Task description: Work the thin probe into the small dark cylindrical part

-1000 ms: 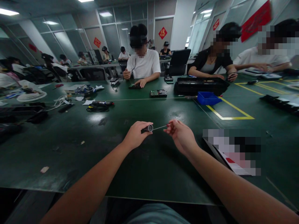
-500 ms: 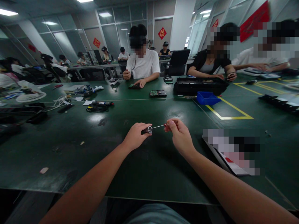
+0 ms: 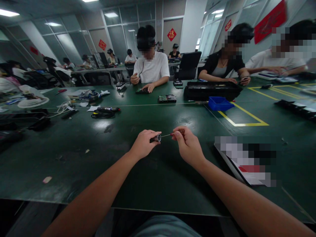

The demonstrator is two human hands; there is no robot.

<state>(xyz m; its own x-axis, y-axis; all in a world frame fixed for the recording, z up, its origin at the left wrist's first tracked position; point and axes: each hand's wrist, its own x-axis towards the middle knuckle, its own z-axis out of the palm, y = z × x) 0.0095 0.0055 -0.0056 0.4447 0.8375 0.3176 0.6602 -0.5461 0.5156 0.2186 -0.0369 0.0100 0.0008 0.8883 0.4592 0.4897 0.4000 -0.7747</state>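
Note:
My left hand (image 3: 144, 144) is closed around a short dark cylinder (image 3: 158, 138) with a shiny round end that faces right; fingers hide most of its body. In my right hand (image 3: 189, 144) is a thin screwdriver (image 3: 172, 134) with a red handle, gripped between thumb and fingers. Its slim metal shaft points left, and the tip reaches the cylinder's round end. Whether the tip is inside or only at the rim, I cannot tell. Both hands are held over the green table (image 3: 158, 184).
A coiled black cable (image 3: 105, 113) lies ahead to the left. Further off are a circuit-board device (image 3: 167, 98), a blue bin (image 3: 219, 103) and a long black housing (image 3: 212, 90). To the right lies a blurred, light-coloured packet (image 3: 243, 164). Co-workers sit across the table.
My right hand has moved slightly left, so less of the screwdriver's shaft shows between the hands. The left hand stays in place with the cylinder.

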